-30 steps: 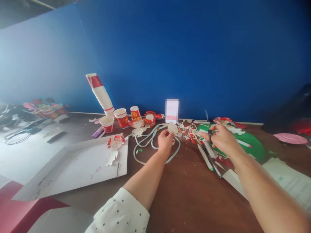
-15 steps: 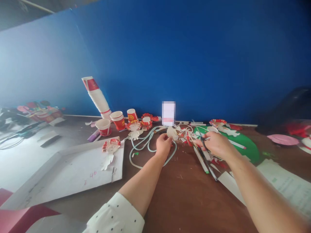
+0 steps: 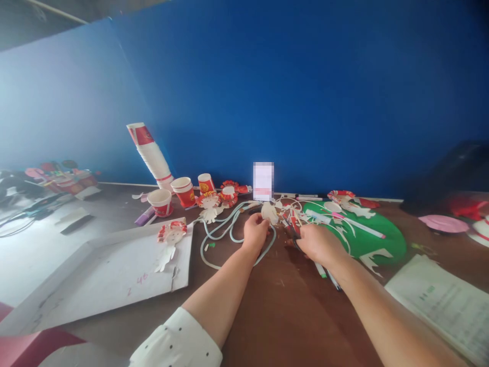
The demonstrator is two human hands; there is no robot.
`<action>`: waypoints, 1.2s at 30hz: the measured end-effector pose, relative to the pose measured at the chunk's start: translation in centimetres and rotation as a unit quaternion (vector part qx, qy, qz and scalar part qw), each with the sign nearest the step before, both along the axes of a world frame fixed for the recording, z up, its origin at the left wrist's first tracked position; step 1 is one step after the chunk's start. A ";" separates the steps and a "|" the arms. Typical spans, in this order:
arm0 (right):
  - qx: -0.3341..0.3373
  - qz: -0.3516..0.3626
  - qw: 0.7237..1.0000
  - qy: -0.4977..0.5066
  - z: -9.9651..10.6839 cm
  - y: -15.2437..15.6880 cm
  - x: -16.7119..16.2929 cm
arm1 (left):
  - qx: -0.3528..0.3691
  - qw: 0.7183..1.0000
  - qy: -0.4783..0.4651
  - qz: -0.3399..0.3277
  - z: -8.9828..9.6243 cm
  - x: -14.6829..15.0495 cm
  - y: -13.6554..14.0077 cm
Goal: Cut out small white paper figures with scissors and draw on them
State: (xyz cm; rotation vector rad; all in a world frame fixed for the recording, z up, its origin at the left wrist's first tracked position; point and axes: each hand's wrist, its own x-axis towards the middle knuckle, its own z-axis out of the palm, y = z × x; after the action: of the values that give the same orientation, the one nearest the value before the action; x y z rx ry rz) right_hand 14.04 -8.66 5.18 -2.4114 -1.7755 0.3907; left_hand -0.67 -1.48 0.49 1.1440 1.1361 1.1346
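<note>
Near the middle of the desk, my left hand (image 3: 255, 233) pinches a small white paper cutout (image 3: 269, 213) between thumb and fingers. Just to its right, my right hand (image 3: 319, 244) is closed around dark-handled scissors (image 3: 295, 239); their blades are hard to make out. Red and white paper scraps (image 3: 292, 211) lie between and behind the hands. A pale blue cable (image 3: 206, 259) loops on the desk around my left hand. Markers (image 3: 321, 271) show partly from under my right hand.
Red paper cups (image 3: 184, 192) and a leaning cup stack (image 3: 153, 158) stand at the back left. Paper figures with red frills (image 3: 171, 233) lie about, one on a white box lid (image 3: 110, 270). To the right are a green round sheet (image 3: 389, 234) and a printed paper (image 3: 439, 295).
My right hand has moved left and closer to the paper cutout, carrying the scissors. More of the green sheet now shows. My left hand stays nearly in place with the cutout.
</note>
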 end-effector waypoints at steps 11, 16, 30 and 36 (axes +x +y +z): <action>0.024 0.069 0.997 -0.018 0.5 -1.0 -1.7 | 0.029 0.998 0.022 -0.051 0.0 0.5 -0.8; 0.040 0.090 0.989 -0.115 0.3 -1.7 -2.8 | 0.063 0.995 0.027 -0.075 -1.3 0.7 -0.5; 0.040 0.068 0.987 -0.139 -0.1 -1.7 -2.8 | 0.063 0.996 0.025 -0.055 -1.4 0.6 -0.1; 0.044 0.043 0.996 -0.065 0.3 -1.1 -1.5 | 0.056 0.996 -0.027 -0.070 -0.6 0.5 -0.6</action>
State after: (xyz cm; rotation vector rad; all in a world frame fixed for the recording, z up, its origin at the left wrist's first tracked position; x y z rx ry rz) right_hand 12.54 -9.71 5.52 -2.3554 -1.9106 0.1631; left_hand -0.12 -2.04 -0.10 1.2528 0.9450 1.1238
